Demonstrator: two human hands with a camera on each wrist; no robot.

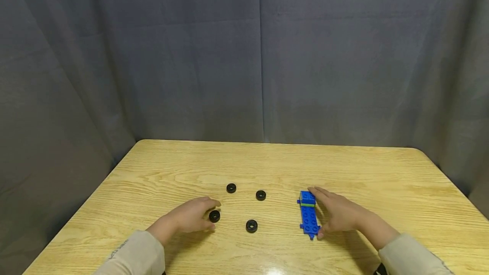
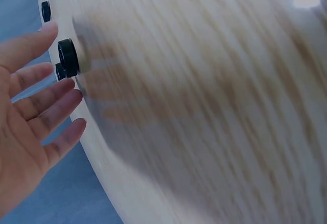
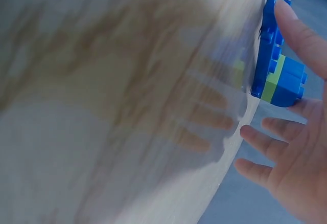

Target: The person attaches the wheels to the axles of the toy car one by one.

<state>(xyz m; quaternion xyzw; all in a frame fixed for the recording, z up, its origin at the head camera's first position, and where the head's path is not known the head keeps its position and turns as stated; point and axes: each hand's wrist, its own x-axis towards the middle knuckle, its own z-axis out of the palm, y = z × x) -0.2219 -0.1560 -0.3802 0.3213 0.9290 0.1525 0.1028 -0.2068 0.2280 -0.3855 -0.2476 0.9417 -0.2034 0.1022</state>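
A small black toy wheel point(image 1: 214, 216) lies flat on the table between the spread thumb and fingers of my left hand point(image 1: 192, 215). In the left wrist view, this wheel point(image 2: 68, 58) sits by the fingertips, and the hand's fingers are loosely extended. On the right is a blue toy car base point(image 1: 309, 217) of building bricks, with studs, side pegs and a blue and green block at its far end. My right hand point(image 1: 340, 211) reaches round its right side, thumb near the close end and fingers at the far end. In the right wrist view its fingers are spread, not curled round the base point(image 3: 266, 45).
Three more black wheels lie on the wooden table point(image 1: 344, 164): one far left point(image 1: 231, 188), a second wheel point(image 1: 261, 195) to its right, and a third wheel point(image 1: 251, 225) closer to me. Grey curtains point(image 1: 191, 54) hang behind and beside the table.
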